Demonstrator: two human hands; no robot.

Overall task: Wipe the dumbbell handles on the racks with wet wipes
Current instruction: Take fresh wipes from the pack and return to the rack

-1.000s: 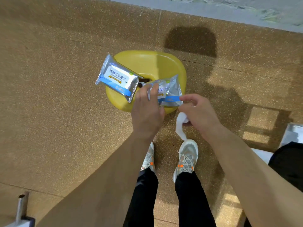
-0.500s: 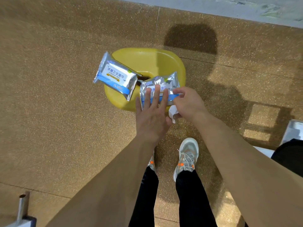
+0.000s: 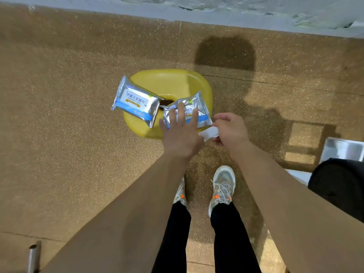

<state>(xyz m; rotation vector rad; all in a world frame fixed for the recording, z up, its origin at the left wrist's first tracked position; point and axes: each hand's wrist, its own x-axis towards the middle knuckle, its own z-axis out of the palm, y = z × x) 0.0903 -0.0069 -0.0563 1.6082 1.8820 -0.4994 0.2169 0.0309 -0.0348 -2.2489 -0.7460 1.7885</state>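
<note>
Two silver and blue wet wipe packs lie on a yellow plastic stool [image 3: 169, 81]. The left pack [image 3: 136, 104] lies untouched, hanging over the stool's left side. My left hand [image 3: 180, 131] presses flat with straight fingers on the right pack [image 3: 198, 107]. My right hand [image 3: 229, 129] pinches a white wet wipe [image 3: 209, 133] just beside that pack's right end. No dumbbell or rack handle is visible.
Brown speckled floor surrounds the stool. My two shoes [image 3: 222, 186] stand just behind it. A grey wall base [image 3: 197, 14] runs along the top. A metal plate [image 3: 342, 148] and a dark object [image 3: 338, 186] sit at right, a metal tube [image 3: 33, 257] at bottom left.
My left hand went from holding the right pack to pressing it flat on the stool. My right hand moved in to the pack's end and back a little, keeping hold of the white wipe.
</note>
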